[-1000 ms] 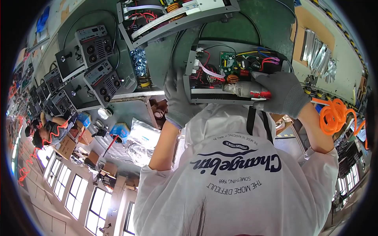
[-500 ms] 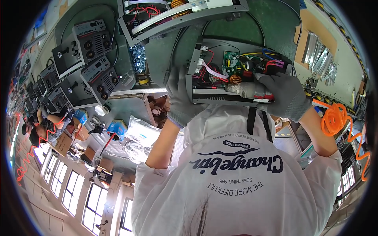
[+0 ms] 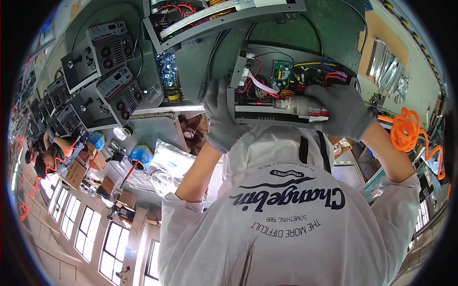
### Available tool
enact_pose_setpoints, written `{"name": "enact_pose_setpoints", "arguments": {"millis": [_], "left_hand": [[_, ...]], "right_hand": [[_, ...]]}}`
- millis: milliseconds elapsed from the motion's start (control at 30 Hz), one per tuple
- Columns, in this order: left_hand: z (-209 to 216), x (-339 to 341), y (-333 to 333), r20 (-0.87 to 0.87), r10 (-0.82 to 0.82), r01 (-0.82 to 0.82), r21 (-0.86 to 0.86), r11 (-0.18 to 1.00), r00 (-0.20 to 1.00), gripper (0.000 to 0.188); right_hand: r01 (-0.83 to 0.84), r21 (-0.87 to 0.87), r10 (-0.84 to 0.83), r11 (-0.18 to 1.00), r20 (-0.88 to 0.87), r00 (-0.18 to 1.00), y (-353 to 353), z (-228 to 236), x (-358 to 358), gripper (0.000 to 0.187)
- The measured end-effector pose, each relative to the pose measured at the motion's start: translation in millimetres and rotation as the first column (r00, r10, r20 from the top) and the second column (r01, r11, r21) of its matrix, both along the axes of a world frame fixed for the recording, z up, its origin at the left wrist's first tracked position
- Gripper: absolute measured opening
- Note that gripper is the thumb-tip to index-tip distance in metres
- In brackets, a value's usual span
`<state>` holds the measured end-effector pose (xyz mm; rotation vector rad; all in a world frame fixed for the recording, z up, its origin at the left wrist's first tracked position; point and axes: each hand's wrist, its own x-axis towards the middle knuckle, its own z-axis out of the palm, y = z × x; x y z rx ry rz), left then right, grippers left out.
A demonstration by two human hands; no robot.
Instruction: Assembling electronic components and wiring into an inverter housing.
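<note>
An open grey welding machine case [image 3: 296, 123] stands in front of me, its side facing me. Inside are a green circuit board [image 3: 282, 71], a copper coil [image 3: 286, 94], and red, yellow, blue and purple wires. My left hand [image 3: 220, 114], in a grey glove, grips the case's left end panel [image 3: 231, 106], fingers along its outer face. My gloved right hand [image 3: 344, 109] is wrapped round a screwdriver with a translucent body and red end [image 3: 300, 107]. Its thin shaft lies level inside the case, pointing left toward the end panel. The tip is hard to make out.
A larger open machine [image 3: 229, 19] stands beyond. On the left are finished-looking machines [image 3: 112, 50] and a bin of screws [image 3: 167, 69]. At the right hang an orange coiled hose [image 3: 405, 131] and lie silvery strips [image 3: 389, 66]. Another person [image 3: 52, 155] works far left.
The screwdriver and my right hand have shifted slightly left and down. The orange coil has swung a little. My left hand stays at the end panel.
</note>
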<state>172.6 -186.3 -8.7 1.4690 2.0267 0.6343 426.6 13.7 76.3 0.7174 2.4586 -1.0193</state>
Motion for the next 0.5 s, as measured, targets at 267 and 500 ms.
{"name": "enact_pose_setpoints", "arguments": {"millis": [267,500], "left_hand": [[1,5,1,-0.19,-0.127,0.111,-0.091,0.99,0.974,0.124],[33,0,3,-0.041,0.067,-0.076,-0.303,0.95,0.997,0.13]], "right_hand": [[-0.018,0.056,0.02,0.998,-0.028,0.999,-3,-5,2,0.061],[-0.07,0.167,0.067,0.983,0.022,0.998,26,46,12,0.061]]}}
